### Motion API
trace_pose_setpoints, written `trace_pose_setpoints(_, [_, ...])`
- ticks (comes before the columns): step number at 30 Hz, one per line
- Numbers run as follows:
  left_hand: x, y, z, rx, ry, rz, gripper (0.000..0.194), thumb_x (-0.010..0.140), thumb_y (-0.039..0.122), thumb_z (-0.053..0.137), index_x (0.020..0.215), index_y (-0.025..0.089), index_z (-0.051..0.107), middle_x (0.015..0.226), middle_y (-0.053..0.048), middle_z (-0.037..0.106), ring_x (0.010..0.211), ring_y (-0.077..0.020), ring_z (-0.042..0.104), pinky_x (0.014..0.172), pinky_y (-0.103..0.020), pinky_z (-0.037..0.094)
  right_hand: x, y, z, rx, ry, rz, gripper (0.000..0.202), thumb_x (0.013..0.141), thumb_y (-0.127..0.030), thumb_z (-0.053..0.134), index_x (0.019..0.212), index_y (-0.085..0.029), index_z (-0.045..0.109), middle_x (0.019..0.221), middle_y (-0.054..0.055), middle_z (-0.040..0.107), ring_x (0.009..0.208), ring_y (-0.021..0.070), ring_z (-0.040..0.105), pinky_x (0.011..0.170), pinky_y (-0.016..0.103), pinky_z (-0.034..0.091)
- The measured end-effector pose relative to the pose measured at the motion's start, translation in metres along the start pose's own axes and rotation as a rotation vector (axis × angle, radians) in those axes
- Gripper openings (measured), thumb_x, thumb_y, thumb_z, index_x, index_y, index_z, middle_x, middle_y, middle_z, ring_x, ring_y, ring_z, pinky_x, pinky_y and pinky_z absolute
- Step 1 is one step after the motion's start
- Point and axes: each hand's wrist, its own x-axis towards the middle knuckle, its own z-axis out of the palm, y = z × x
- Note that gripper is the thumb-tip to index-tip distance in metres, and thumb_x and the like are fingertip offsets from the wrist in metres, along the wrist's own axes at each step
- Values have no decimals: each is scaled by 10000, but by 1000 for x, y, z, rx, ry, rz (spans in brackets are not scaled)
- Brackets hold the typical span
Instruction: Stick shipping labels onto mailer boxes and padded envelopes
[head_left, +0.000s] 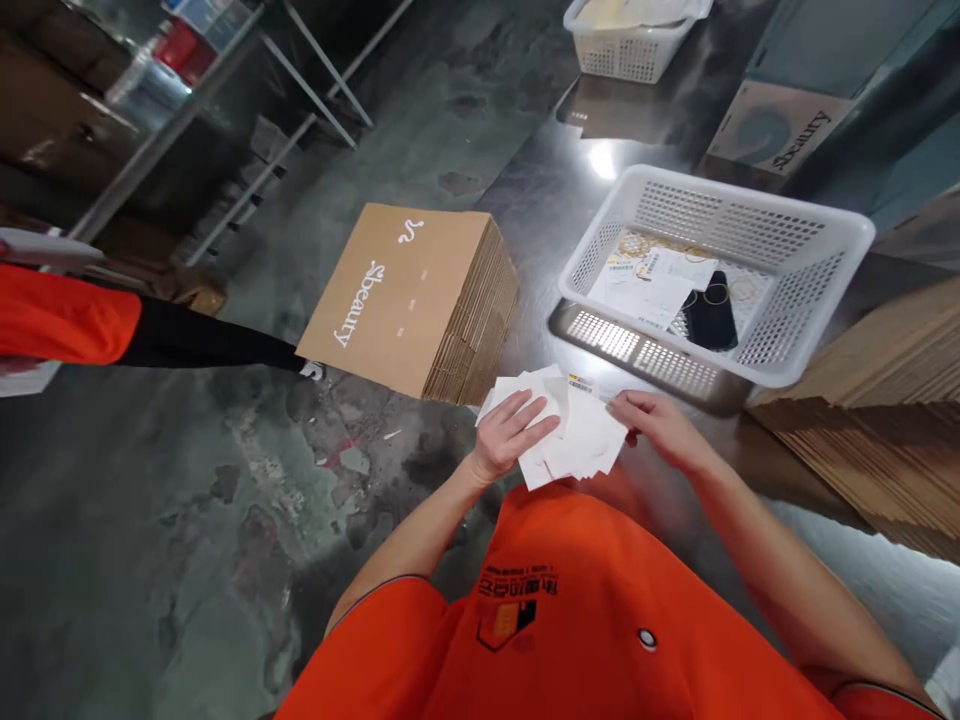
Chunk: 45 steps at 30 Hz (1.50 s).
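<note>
Several white paper slips (581, 440) lie fanned in a loose, overlapping pile at the near edge of the metal table, close to my body. My left hand (506, 435) rests on the left part of the pile with its fingers stretched out and slightly apart. At the right edge of the slips, my right hand (656, 425) pinches the paper between thumb and fingers. One slip at the top of the pile bears a small yellow mark and a barcode. How many slips are under my fingers is hidden.
Beyond my hands stands a white perforated basket (799, 360) with labels, rubber bands and a black phone (712, 312). Folded brown cartons (397, 300) are stacked left, more cartons (885, 430) right. Another basket (622, 55) sits farther back. A person in orange (67, 315) is at left.
</note>
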Motion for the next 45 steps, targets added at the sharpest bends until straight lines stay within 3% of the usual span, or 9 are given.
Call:
trace_pose_setpoints(3, [2, 2, 10, -229, 105, -185, 403, 760, 554, 743, 1026, 252, 772, 1173, -89, 736, 1204, -304, 632, 1137, -495, 426, 9, 9, -6, 166, 117, -118, 451, 847, -654, 593, 966, -239, 720, 961, 62, 693, 827, 187, 638, 652, 303, 557])
trace_pose_setpoints(7, [8, 3, 39, -817, 82, -653, 504, 700, 425, 810, 1099, 135, 712, 1131, -143, 745, 1126, -343, 669, 1036, -525, 500, 30, 18, -5, 139, 115, -283, 557, 839, -641, 600, 1311, -346, 582, 1418, 48, 551, 1247, 244, 546, 936, 420, 544])
trace_pose_setpoints(15, [10, 0, 75, -1348, -199, -938, 489, 657, 415, 835, 1004, 95, 705, 1088, -183, 750, 1232, -405, 600, 1102, -557, 425, 52, 24, 27, 197, 41, -135, 754, 798, -842, 424, 1207, -246, 637, 1097, 88, 710, 1006, 271, 674, 795, 390, 567])
trace_pose_setpoints(20, [10, -6, 79, -1361, -116, -929, 464, 726, 407, 789, 1064, 104, 694, 1142, -181, 736, 1276, -391, 570, 1112, -564, 419, 51, 26, 21, 193, 179, -90, 688, 834, -813, 382, 1169, -265, 627, 1056, 61, 697, 954, 226, 673, 730, 327, 556])
trace_pose_setpoints(26, [13, -5, 80, -1319, -63, -859, 459, 701, 357, 833, 1038, 79, 694, 1106, -193, 744, 1250, -383, 593, 1140, -549, 398, 46, 9, 7, -135, 372, -221, 391, 759, -595, 673, 705, -212, 620, 675, 9, 604, 669, 168, 560, 668, 317, 503])
trace_pose_setpoints(32, [17, -10, 85, -1303, 6, -878, 377, 785, 330, 778, 1061, 91, 684, 1116, -179, 743, 1218, -345, 624, 1137, -536, 405, 36, -6, 2, -249, 796, -436, 317, 860, -537, 589, 792, -229, 621, 744, 24, 615, 719, 194, 554, 705, 339, 464])
trace_pose_setpoints(39, [16, -21, 95, -1387, 100, -902, 369, 800, 331, 760, 1070, 91, 682, 1067, -162, 756, 1131, -323, 675, 1095, -526, 454, 42, -12, -58, -128, 1141, -440, 347, 841, -611, 549, 826, -269, 492, 842, 92, 590, 858, 293, 561, 739, 428, 449])
trace_pose_setpoints(42, [18, -24, 103, -1363, 182, -978, 306, 821, 294, 726, 1047, 92, 683, 1018, -149, 766, 1079, -309, 698, 1075, -509, 475, 47, -6, -62, -79, 1135, -401, 320, 834, -587, 547, 832, -274, 480, 882, 108, 607, 922, 320, 572, 764, 450, 460])
trace_pose_setpoints(45, [23, -20, 112, -1337, 155, -976, 360, 798, 303, 749, 1084, 95, 683, 1038, -148, 764, 1102, -316, 687, 1069, -503, 476, 49, 7, -34, -104, 981, -339, 282, 823, -520, 596, 813, -249, 521, 810, 80, 612, 790, 255, 568, 717, 395, 465])
